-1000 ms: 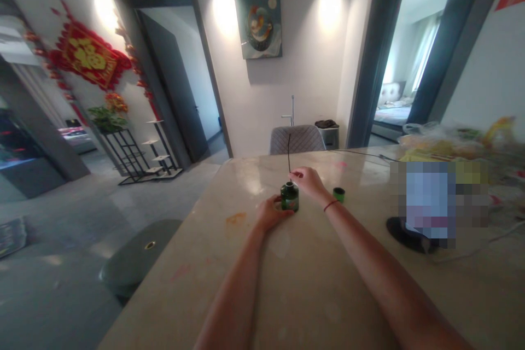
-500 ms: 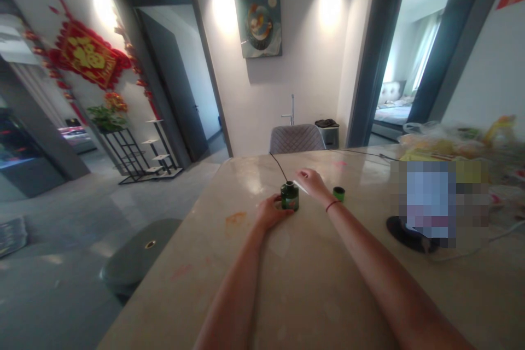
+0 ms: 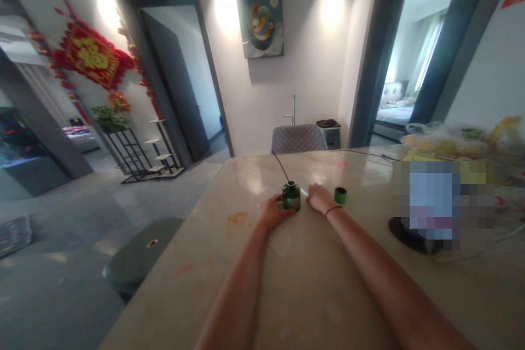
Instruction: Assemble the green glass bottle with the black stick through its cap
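Observation:
A small dark green bottle [image 3: 291, 199] stands upright on the table with its mouth uncovered. My left hand [image 3: 271, 212] is closed round its left side and lower front, thumb along the base. Just right of it, low over the table, my right hand [image 3: 320, 198] is closed on a thin white stick [image 3: 303, 192], whose tip points toward the bottle. Most of the stick is hidden by the fingers. A green cap [image 3: 340, 194] lies right of my right hand. A thin dark line [image 3: 281, 166] runs up-left from the bottle; whether it is inside or behind it I cannot tell.
The pale stone table [image 3: 303, 295] carries a blurred-out object on a black round base [image 3: 412, 235] at right. Behind that are plastic bags [image 3: 438, 139]. A grey quilted chair [image 3: 298, 138] stands at the far edge, a green stool [image 3: 141, 251] at left.
My right hand has come down and slightly right, drawing the white stick away from the bottle's mouth to beside its neck. The left hand still holds the bottle. The view shifts slightly.

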`<state>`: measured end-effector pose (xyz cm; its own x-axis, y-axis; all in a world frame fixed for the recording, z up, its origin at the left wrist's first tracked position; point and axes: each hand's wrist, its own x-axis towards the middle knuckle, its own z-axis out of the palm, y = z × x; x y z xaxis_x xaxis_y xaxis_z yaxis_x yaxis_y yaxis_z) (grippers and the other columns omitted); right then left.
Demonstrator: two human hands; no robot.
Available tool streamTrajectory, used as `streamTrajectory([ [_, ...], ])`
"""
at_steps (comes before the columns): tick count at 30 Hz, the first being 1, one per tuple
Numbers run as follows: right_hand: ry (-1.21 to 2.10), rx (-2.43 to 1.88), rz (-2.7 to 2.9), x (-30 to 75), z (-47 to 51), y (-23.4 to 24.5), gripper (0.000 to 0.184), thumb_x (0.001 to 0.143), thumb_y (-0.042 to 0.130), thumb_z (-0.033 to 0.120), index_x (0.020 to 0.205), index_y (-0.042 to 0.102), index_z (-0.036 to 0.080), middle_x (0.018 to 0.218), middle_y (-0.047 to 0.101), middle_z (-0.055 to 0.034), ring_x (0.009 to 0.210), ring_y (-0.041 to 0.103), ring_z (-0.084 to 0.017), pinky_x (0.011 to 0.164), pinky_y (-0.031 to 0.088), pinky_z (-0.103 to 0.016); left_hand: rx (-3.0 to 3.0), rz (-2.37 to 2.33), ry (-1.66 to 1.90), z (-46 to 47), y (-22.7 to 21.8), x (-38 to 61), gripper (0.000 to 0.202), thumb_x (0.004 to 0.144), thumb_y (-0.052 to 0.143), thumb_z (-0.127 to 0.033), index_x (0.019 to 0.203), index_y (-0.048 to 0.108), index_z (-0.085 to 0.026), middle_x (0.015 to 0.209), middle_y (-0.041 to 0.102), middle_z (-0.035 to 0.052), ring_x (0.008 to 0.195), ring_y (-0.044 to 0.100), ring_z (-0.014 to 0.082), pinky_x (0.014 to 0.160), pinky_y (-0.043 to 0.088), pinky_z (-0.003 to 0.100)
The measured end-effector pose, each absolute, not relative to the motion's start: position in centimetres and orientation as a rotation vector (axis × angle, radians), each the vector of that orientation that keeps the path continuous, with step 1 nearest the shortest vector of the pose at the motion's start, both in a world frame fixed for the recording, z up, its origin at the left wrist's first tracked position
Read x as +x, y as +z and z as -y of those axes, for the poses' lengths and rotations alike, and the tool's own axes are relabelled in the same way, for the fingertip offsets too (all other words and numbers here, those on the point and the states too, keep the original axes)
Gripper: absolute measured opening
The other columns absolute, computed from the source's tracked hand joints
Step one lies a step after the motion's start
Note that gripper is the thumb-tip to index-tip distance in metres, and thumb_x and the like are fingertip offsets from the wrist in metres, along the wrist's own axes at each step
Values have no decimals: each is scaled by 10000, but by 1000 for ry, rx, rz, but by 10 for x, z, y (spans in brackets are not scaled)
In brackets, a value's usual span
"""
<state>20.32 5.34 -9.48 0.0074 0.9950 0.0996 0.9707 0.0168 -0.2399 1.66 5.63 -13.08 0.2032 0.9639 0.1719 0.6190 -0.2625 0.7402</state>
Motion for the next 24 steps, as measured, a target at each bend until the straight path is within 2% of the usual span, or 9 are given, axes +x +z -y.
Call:
streamTrajectory([
  [4, 169, -2018, 1902, 212, -60, -78, 256, 787, 493, 230, 935, 648, 91, 965, 662, -171, 903, 616, -239, 722, 446, -292, 2014, -1464, 891, -57, -132, 17, 681, 530, 784, -413, 1146, 588, -200, 1109, 650, 87, 1027, 586, 276, 902, 433, 384],
  [7, 195, -1693, 1611, 216, -62, -56, 198, 771, 506, 266, 835, 639, 134, 850, 683, -100, 795, 623, -191, 692, 452, -268, 2017, -1466, 890, -59, -134, 16, 690, 531, 781, -424, 1152, 584, -197, 1110, 650, 87, 1030, 586, 276, 906, 431, 383],
  [11, 106, -1244, 1403, 209, -51, -29, 233, 788, 509, 355, 801, 609, 145, 756, 669, -81, 718, 616, -191, 672, 473, -298, 2033, -1459, 895, -59, -135, 16, 664, 534, 775, -429, 1131, 597, -200, 1111, 651, 78, 1033, 583, 282, 897, 438, 374],
  [15, 132, -966, 1410, 196, -39, -17, 270, 825, 489, 392, 869, 592, 146, 813, 662, -87, 746, 626, -175, 694, 487, -288, 2045, -1474, 906, -60, -136, 15, 665, 527, 775, -444, 1122, 603, -201, 1093, 658, 81, 1012, 592, 285, 892, 441, 379],
  [18, 152, -925, 1463, 188, -36, -18, 260, 837, 483, 387, 888, 594, 158, 812, 662, -74, 751, 627, -168, 691, 486, -273, 2057, -1449, 914, -61, -138, 15, 666, 531, 773, -444, 1124, 602, -193, 1087, 659, 86, 1009, 594, 286, 892, 442, 386],
  [24, 176, -1178, 1636, 179, -42, -35, 207, 833, 489, 290, 916, 630, 164, 793, 684, -68, 720, 625, -165, 667, 457, -252, 2034, -1423, 940, -61, -138, 15, 645, 524, 790, -409, 1102, 613, -184, 1085, 659, 97, 1015, 597, 290, 908, 442, 400],
])
